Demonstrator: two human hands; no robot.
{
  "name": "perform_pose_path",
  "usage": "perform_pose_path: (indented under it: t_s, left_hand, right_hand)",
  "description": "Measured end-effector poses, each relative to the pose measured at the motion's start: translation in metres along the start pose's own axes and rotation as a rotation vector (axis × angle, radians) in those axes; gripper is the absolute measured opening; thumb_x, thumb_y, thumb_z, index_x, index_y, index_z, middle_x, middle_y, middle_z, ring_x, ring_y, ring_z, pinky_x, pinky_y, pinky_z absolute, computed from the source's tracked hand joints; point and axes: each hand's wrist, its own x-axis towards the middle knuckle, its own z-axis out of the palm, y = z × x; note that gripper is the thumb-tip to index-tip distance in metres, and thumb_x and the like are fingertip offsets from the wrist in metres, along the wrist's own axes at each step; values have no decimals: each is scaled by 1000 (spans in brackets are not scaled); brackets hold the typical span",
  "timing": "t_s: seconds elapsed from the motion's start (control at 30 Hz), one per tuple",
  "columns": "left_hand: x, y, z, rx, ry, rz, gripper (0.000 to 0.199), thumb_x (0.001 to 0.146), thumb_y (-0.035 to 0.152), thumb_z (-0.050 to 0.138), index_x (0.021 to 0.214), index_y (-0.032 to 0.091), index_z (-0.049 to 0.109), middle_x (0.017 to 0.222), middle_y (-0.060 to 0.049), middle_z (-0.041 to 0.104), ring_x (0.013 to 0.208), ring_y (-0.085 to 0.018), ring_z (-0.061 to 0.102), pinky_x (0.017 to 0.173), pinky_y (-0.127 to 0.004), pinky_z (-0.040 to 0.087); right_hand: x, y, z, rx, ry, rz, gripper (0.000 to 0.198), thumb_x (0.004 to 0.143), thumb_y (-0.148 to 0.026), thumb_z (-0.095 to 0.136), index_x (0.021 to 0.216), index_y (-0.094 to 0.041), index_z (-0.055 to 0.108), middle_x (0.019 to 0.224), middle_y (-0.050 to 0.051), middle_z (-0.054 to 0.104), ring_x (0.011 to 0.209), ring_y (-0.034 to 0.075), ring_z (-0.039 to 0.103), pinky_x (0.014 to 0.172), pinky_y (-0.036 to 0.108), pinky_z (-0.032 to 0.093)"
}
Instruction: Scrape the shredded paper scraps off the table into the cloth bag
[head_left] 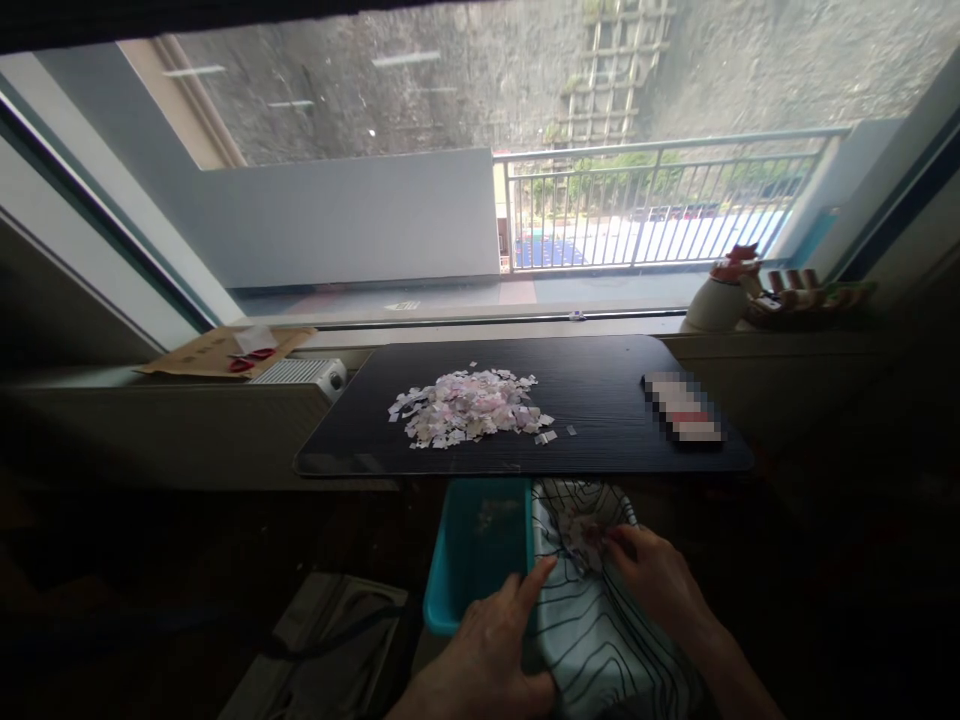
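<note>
Right hand [660,575]: fingers bent, thumb and forefinger near one another at a cluster of paper scraps [579,535]; whether they meet or pinch a scrap cannot be told.

Left hand [491,635]: forefinger extended, thumb apart, nothing seen in its hold; fingertip at the near-left part of the fabric, contact unclear.

Fabric [589,630]: pale, with wavy black lines; beneath the hands, bearing the cluster in a hollow.

Bin [437,590]: teal plastic, directly left of the fabric; a few pale bits inside, indistinct.

Tabletop [600,400]: black, wood-grained, rounded corners; beyond bin and fabric.

Heap of paper scraps [472,405]: white and pinkish, left of the tabletop's middle, a few strays at its right.

Oblong object [684,410]: pixelated, on the tabletop's right side.

Radiator [296,373]: white, left of the tabletop.

Brown paper [199,352]: flat on the left sill.

Vase [712,305]: white, right sill.

Railing [637,210]: metal, outside the window.
</note>
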Motion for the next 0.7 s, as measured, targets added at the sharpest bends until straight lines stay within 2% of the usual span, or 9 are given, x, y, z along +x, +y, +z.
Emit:
perform_pose_path:
  t_s: [0.07,0.13,0.27,0.33,0.4,0.43,0.5,0.6,0.7]
  left_hand:
    - [-9,5,-5,-13,-9,-35,100,69,28,64,152,29,8,148,-15,31,132,-37,34,106,-48,28]
    - [-16,9,-11,-49,-5,-34,96,70,30,64,152,29,12,149,-14,29,133,-36,33,107,-47,27]
    - [-18,13,-17,-216,32,-51,91,78,34,61,152,25,8,139,-11,46,118,-28,50,99,-39,39]
    - [-13,15,-15,-254,111,-129,90,83,36,56,152,17,1,124,-13,58,107,-26,57,94,-37,42]
    - [-6,18,-11,-228,190,-156,90,85,38,55,152,13,-1,112,-12,63,104,-26,58,93,-36,42]
    - [-3,20,-9,-188,208,-136,88,85,38,55,152,14,3,111,-12,63,104,-26,58,93,-36,42]
    - [1,26,-4,-86,206,-89,74,85,39,54,149,21,23,112,-11,61,102,-27,59,91,-36,44]
    - [1,33,0,38,170,-90,45,85,44,54,125,25,57,110,-11,58,97,-28,60,84,-38,47]
    - [0,33,7,97,137,-129,41,77,51,62,104,21,67,112,-14,56,105,-34,56,84,-41,48]
  right_hand:
    - [-2,-1,0,2,5,15,29,88,-28,43,89,-23,72,94,7,73,84,21,68,70,27,46]
    - [-2,-1,-2,-5,-7,22,29,88,-27,43,90,-22,72,95,7,73,86,22,68,71,27,46]
    - [0,-4,-8,-47,8,54,30,89,-26,41,93,-20,71,95,10,72,87,22,68,72,28,46]
    - [0,-7,-10,-64,13,58,31,90,-25,41,94,-19,70,95,10,71,87,22,68,72,28,45]
    - [-1,-11,-11,-75,11,45,31,90,-24,40,95,-19,70,96,10,70,87,22,67,71,28,45]
    - [-1,-13,-11,-82,7,42,31,91,-24,40,96,-19,70,96,10,70,87,22,67,71,28,44]
    - [-3,-15,-10,-95,-10,47,31,91,-24,39,96,-20,69,97,9,69,85,21,67,69,27,43]
    - [-3,-13,-7,-118,-55,72,31,91,-24,40,95,-20,70,95,9,69,83,20,67,66,26,40]
    - [-1,-8,-1,-130,-85,83,29,90,-21,42,91,-19,71,91,9,70,82,21,67,64,26,39]
